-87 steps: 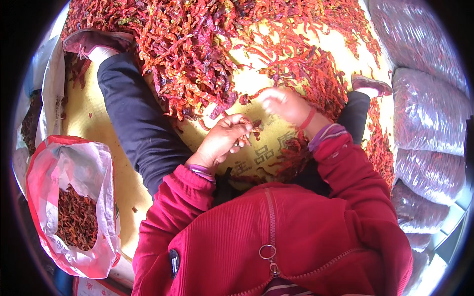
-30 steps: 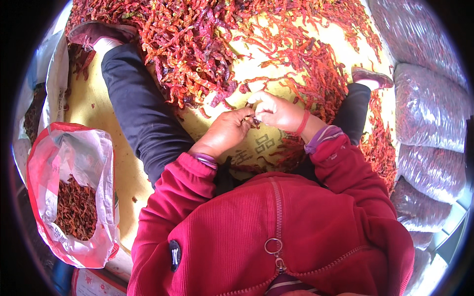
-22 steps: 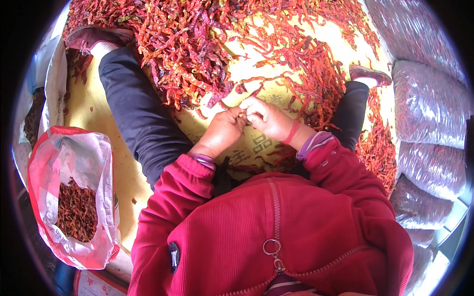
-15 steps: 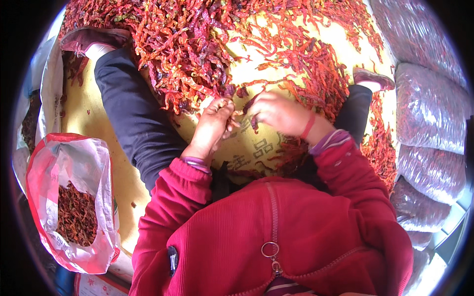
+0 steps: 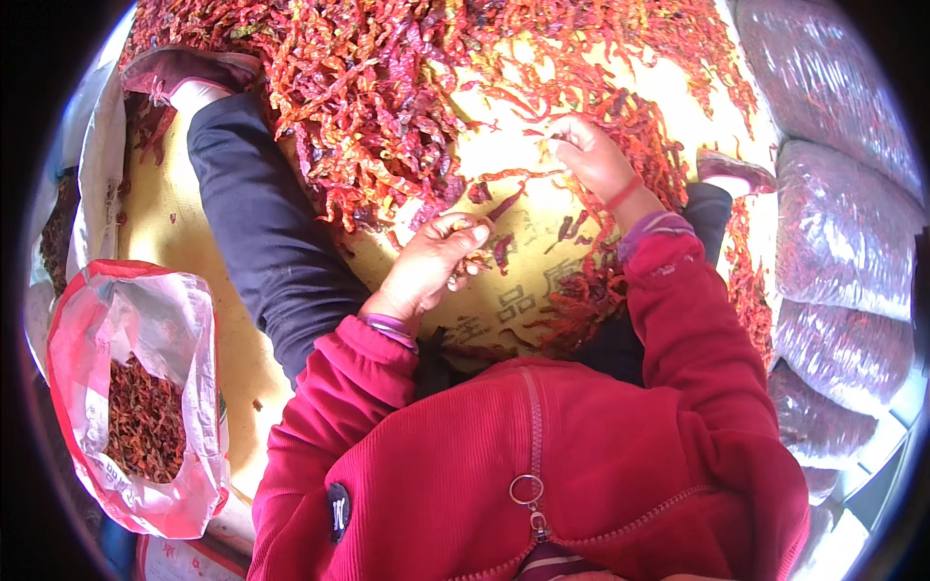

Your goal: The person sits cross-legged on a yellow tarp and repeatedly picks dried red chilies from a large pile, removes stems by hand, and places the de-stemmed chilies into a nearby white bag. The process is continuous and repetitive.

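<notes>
My left hand [image 5: 431,263] is closed, with a dark red dried chili pepper [image 5: 507,204] sticking out past its thumb and fingertips. Small pale and orange bits show under its curled fingers. Farther forward and to the right, my right hand [image 5: 593,160] is over the spread chilies, thumb and fingers drawn together. Glare washes out its fingertips, so whatever they hold cannot be made out. A big heap of red dried chilies [image 5: 363,116] lies ahead of my left hand. A looser spread of chilies [image 5: 644,136] lies beyond and beside my right hand, on a yellow sheet [image 5: 373,254].
At the left stands an open white bag with a red rim [image 5: 199,329], part filled with small dark red chilies [image 5: 145,421]. Clear plastic sacks of chilies [image 5: 838,218] are stacked along the right. My outstretched legs [image 5: 262,208] flank the work area.
My right hand has moved forward and right, away from my left hand. My left hand has shifted slightly right, and a dark chili now points out from its fingers.
</notes>
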{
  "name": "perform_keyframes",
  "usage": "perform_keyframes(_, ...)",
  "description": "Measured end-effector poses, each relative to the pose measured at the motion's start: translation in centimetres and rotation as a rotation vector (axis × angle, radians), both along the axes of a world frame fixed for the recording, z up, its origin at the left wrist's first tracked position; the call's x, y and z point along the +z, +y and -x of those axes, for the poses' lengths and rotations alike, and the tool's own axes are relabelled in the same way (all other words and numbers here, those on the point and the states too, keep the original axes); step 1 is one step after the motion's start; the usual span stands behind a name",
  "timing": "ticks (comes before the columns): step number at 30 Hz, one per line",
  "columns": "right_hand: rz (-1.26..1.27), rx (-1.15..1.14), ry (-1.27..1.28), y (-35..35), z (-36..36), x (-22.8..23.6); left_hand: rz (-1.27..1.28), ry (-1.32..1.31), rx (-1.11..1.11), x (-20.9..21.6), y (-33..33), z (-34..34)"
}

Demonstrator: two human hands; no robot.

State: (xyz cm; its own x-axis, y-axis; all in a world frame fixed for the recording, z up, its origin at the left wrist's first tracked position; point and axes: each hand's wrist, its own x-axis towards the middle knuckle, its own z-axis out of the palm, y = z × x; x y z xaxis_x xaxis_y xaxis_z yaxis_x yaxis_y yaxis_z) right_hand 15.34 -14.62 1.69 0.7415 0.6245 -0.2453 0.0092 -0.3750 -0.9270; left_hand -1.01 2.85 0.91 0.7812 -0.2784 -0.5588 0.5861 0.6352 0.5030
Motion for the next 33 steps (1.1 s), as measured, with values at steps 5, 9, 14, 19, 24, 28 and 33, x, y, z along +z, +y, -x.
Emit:
perform_keyframes(5, -0.265, -0.009, 0.477, -1.4, 3.1, 3.6, 0.036, -0.05, 0.068, -0.1, 0.2, 0.3)
perform_keyframes(9, -0.178, 0.109, 0.333, -0.9, 4.7, 4.1, 0.069, -0.107, 0.01, 0.4, 0.4, 0.5)
perform_keyframes(14, 0.052, 0.492, -0.027, 1.9, 7.0, 5.1, -0.157, -0.053, -0.182, 0.9, 0.2, 0.3)
perform_keyframes(19, 0.026, 0.248, 0.133, 2.3, 1.9, 2.6, -0.04, -0.047, -0.082, 0.8, 0.2, 0.4)
perform_keyframes(24, 0.45, 0.179, -0.544, 5.4, -3.5, -2.1, -0.02, -0.098, -0.047, 0.7, -0.1, 0.5)
perform_keyframes(28, 0.581, 0.14, -0.841, 6.9, -4.6, -3.9, -0.073, -0.019, -0.141, 1.9, 0.6, 0.2)
perform_keyframes(33, 0.572, 0.05, -0.829, 6.0, -5.6, -4.8, -0.095, -0.009, -0.149, 1.7, 0.4, 0.0)
